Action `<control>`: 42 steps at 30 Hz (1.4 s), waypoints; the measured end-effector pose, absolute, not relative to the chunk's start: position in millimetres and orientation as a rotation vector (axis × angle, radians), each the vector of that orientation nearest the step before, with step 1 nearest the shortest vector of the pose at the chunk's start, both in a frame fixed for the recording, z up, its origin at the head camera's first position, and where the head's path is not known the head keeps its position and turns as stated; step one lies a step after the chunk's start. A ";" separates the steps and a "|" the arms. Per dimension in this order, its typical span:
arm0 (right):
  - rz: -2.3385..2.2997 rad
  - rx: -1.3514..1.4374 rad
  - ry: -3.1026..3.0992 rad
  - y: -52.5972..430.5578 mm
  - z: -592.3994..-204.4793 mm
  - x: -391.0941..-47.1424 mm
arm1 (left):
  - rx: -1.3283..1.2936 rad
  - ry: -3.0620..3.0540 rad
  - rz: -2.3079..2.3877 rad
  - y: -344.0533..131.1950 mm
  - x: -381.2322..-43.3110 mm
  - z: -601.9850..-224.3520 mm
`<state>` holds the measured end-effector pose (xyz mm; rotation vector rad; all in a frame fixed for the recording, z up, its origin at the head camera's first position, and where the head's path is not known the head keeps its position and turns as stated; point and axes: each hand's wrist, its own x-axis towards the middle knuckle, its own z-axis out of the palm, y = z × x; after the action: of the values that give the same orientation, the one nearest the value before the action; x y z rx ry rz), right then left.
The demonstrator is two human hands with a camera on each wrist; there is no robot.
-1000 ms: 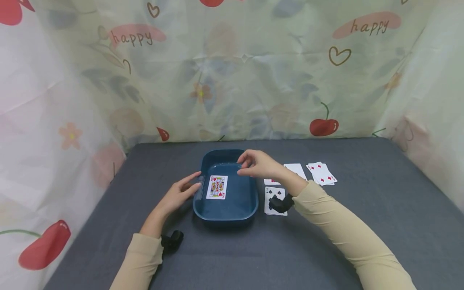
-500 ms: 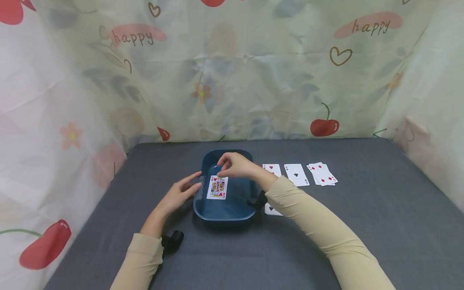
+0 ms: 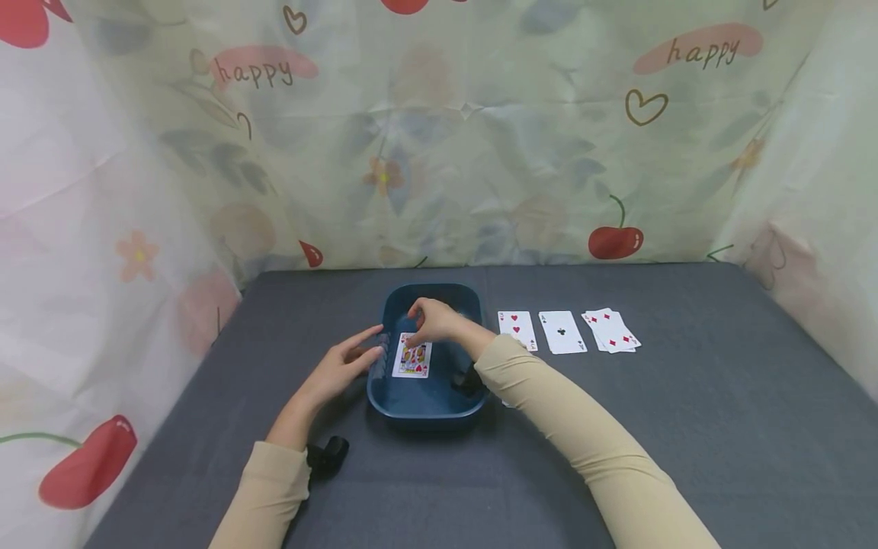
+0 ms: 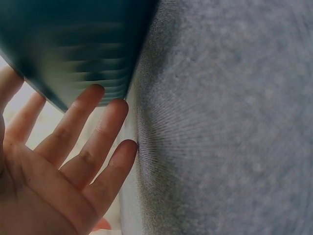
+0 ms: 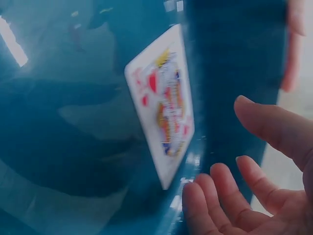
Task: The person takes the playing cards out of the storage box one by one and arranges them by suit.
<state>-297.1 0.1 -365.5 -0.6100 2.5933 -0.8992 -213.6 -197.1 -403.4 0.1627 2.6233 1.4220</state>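
A deep blue tray point(image 3: 425, 404) stands on the table, and a playing card point(image 3: 411, 367), a face card of hearts, lies face up on its floor towards the left. My right hand point(image 3: 439, 319) reaches into the tray over the far end of this card and holds nothing. In the right wrist view the thumb and fingers of that hand point(image 5: 244, 196) are spread apart beside the blurred card point(image 5: 166, 103). My left hand point(image 3: 343, 358) rests at the tray's left rim. The left wrist view shows its extended fingers point(image 4: 88, 105) against the ribbed outer wall.
Right of the tray lie a hearts card point(image 3: 516, 328), an ace of clubs point(image 3: 562, 332) and overlapping diamonds cards point(image 3: 610, 330). A further card is mostly hidden under my right sleeve point(image 3: 583, 442). A patterned curtain point(image 3: 439, 152) borders the grey tablecloth point(image 3: 439, 488).
My right hand has moved left from the tray's right rim and down to the card inside, uncovering the cards on the right. The left hand and the tray have stayed in place.
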 end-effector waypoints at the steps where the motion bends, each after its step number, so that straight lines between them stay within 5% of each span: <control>1: -0.872 -0.605 2.599 -0.5 -368.0 -297.6 | 0.157 2.618 1.430 -196.8 -213.2 -403.1; 22: -0.530 -0.567 2.622 -6.6 -377.7 -293.0 | 0.147 2.586 1.441 -195.1 -209.4 -395.5; 42: -0.809 -0.630 2.518 -3.3 -363.4 -292.6 | 0.146 2.578 1.430 -196.9 -211.2 -398.6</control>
<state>-292.6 -3.3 -363.4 -0.6296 2.5177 -0.8086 -211.2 -196.9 -398.6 0.1461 2.5782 1.4296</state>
